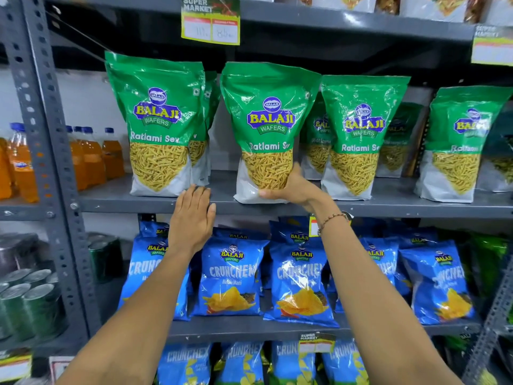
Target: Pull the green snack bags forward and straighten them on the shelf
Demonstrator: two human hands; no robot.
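Several green Balaji "Ratlami Sev" bags stand upright on the grey metal shelf (155, 202). My right hand (294, 188) grips the lower right corner of the middle green bag (270, 129), which sits at the shelf's front edge. My left hand (194, 215) rests flat, fingers together, against the shelf lip between the left green bag (158, 126) and the middle one, holding nothing. To the right stand another green bag (361, 134) and a far-right green bag (460, 145), set slightly further back. More green bags stand behind these.
Blue Crunchex chip bags (230, 276) fill the shelf below. Orange drink bottles (91, 157) and cans (30, 295) sit in the bay to the left, past a perforated grey upright (47, 112). A price tag (211, 20) hangs from the shelf above.
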